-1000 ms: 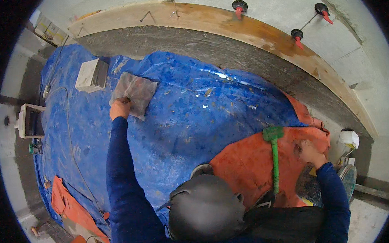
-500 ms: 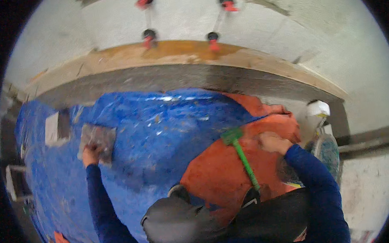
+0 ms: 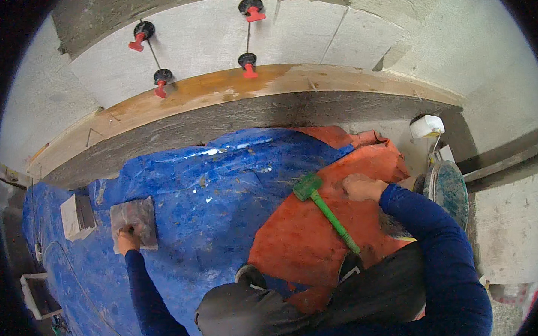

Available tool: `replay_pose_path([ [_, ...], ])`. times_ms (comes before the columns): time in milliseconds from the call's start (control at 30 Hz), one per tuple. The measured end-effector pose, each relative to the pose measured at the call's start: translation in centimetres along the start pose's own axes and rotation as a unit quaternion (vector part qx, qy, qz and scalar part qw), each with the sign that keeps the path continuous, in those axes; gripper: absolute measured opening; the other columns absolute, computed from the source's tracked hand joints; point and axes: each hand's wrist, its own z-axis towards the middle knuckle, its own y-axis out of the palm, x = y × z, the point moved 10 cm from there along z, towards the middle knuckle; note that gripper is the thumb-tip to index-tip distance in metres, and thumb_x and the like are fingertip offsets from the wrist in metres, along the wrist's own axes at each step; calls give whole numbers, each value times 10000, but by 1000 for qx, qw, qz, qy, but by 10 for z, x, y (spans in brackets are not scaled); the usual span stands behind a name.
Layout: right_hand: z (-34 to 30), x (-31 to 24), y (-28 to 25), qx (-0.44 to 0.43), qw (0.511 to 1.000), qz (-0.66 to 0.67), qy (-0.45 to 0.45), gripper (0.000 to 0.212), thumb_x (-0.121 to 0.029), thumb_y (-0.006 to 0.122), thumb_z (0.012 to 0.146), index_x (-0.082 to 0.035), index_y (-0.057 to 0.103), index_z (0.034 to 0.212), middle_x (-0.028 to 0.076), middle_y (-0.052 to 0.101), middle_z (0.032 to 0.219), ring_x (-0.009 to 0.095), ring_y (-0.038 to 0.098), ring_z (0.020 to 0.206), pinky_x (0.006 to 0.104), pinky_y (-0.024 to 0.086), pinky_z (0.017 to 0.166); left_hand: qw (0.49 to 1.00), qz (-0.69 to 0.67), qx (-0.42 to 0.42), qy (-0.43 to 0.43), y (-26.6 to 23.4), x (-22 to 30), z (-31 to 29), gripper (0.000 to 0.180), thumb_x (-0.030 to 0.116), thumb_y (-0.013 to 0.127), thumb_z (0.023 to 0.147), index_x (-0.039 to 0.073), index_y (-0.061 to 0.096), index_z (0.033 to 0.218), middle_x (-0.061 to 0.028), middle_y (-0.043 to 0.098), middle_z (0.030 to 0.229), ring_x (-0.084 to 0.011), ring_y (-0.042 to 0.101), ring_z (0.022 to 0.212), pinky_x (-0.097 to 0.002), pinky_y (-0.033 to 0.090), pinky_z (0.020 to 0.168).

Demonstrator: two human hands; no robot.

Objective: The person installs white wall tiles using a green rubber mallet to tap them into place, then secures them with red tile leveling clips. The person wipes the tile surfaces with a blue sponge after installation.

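Note:
My left hand [image 3: 128,239] is closed at the near side of a flat, grey, square piece [image 3: 140,212] on the blue tarp. Its fingers are curled, partly hiding what they grip. Just left of that piece stands a pale block [image 3: 76,217]. Over the orange sheet, my right hand [image 3: 361,187] is curled, and the frame does not show what is in it, if anything. Close to its left lies a green mallet [image 3: 327,213], head away from me and handle running back toward my foot.
Ahead, black suction cups with red levers [image 3: 248,65] sit on pale panels above a wooden board [image 3: 217,89]. At right are a white container [image 3: 427,126] and a round bucket-like vessel [image 3: 449,191]. A pale frame [image 3: 37,296] stands at the left edge.
The view has shifted, so the wall tools appear further left. My left hand stays at the grey square piece. My right hand remains near the mallet's head.

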Motion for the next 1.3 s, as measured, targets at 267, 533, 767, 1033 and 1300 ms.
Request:
replay_pose_path([
  [267,-5,-16,-24,28,999,26,-33,375,-283,652,889,-129,715,1225,192,748,1040,403,709,978,519,554,855,992,120,-25,-13,-5,16,-13,400,366,720,875,136,703,1201,-176,713,1143,-400,688,1070,-498,561,909],
  [533,2,14,4,30,999,-4,-19,326,-293,658,890,-128,728,1162,211,738,1037,414,701,947,530,550,819,1000,5,-12,-11,-20,11,-16,342,296,777,839,78,760,1102,-179,735,1113,-361,708,1040,-465,550,934],
  [767,-2,5,-10,30,998,47,-25,333,-220,659,902,-74,706,1198,207,725,966,394,693,876,507,536,775,911,-402,-90,-1,-29,-3,-51,407,123,715,891,-3,696,1278,-69,745,1207,-172,696,1055,-324,545,920],
  [1033,8,-15,-9,18,996,79,-47,335,-157,681,898,-77,707,1223,178,729,953,350,695,837,471,539,754,745,-661,-61,-73,-34,-9,-89,374,38,642,891,14,650,1264,-76,663,1256,-202,677,1079,-364,561,970],
  [1300,-4,-140,-87,84,964,157,-197,314,-230,661,961,-67,695,1227,230,731,1077,421,696,1021,495,563,874,772,-628,-97,10,-105,119,-124,427,-22,637,876,-6,629,1302,-77,635,1175,-195,668,1051,-329,529,958],
])
